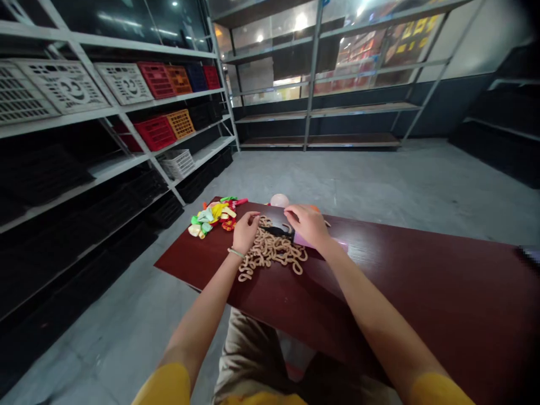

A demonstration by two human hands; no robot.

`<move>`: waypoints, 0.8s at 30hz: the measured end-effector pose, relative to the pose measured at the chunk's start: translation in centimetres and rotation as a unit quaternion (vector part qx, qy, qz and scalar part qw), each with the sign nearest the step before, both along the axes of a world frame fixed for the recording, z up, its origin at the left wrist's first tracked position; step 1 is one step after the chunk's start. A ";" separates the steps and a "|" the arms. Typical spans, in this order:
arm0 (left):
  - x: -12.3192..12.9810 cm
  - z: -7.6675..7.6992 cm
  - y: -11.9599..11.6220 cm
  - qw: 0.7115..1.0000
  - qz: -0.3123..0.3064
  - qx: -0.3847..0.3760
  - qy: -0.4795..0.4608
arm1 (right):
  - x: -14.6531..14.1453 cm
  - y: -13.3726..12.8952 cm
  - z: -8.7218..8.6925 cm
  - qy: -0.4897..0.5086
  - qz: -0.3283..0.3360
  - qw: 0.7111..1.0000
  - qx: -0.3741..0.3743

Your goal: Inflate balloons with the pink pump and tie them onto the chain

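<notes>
A heap of tan, curly rope-like pieces (270,250) lies on the dark red table (379,270). My left hand (246,232) is at the heap's left side, thumb and fingers pressed together; whatever is in the pinch is too small to make out. To the right, my right hand (310,224) is also closed in a pinch, its fingertips just above the heap's far side. A pink-purple tube-shaped thing (302,241) with a black narrow end (276,231) lies across the heap, partly hidden beneath my right hand and forearm.
Colourful limp pieces resembling deflated balloons (213,216) are piled at the table's left end. A pale round object (279,200) is at the far edge. Metal shelves with plastic crates (156,132) line the left; another shelf rack (312,112) stands across the floor.
</notes>
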State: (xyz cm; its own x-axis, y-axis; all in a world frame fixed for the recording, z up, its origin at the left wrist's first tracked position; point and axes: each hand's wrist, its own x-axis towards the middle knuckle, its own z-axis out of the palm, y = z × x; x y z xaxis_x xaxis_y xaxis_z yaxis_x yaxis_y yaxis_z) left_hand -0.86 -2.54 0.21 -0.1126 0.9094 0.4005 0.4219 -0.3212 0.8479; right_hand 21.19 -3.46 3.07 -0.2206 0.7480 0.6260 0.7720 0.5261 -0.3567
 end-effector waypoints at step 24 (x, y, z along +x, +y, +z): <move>-10.4 -3.1 0.7 0.983 0.066 0.094 0.140 | -8.3 -1.7 -3.3 -0.072 0.127 0.989 0.005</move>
State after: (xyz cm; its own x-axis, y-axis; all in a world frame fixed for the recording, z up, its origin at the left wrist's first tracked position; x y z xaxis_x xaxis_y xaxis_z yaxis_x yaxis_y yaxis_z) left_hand -11.23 -1.83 -2.93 -0.0855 0.8010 0.5926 0.6788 -0.3885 0.6231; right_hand 12.84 -5.19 -0.21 -0.4876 0.6509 0.5818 0.6565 0.7127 -0.2472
